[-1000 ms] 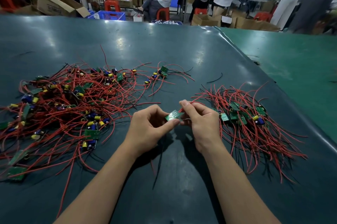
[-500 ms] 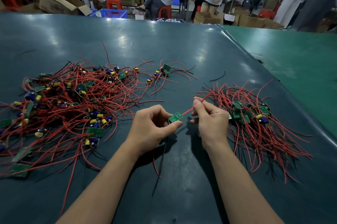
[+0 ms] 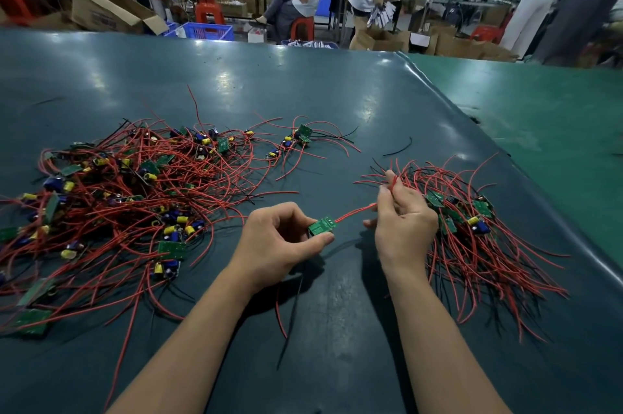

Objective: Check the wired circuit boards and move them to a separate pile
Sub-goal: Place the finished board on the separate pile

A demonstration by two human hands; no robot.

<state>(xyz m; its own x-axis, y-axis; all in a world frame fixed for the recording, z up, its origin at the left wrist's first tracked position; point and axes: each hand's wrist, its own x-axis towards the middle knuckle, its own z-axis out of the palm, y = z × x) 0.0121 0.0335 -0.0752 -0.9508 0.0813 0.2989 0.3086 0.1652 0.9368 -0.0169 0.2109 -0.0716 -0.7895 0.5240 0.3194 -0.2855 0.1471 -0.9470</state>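
Note:
My left hand [image 3: 281,238] pinches a small green circuit board [image 3: 322,226] between thumb and fingers, low over the table. From the board a red wire [image 3: 355,212] runs taut up to my right hand [image 3: 403,223], which pinches it between thumb and forefinger. A large pile of wired boards [image 3: 128,197] with red and black leads sprawls on the left. A smaller pile of wired boards [image 3: 472,228] lies on the right, partly behind my right hand.
The dark green table mat [image 3: 303,86] ends at a raised edge on the right, beside a lighter green table [image 3: 556,130]. A loose black wire [image 3: 399,148] lies between the piles. People, red stools, cardboard boxes [image 3: 108,12] and a blue crate [image 3: 205,31] stand beyond the far edge.
My right hand has slid away from the board along the red wire, up and to the right, drawing it straight. My left hand has kept hold of the board.

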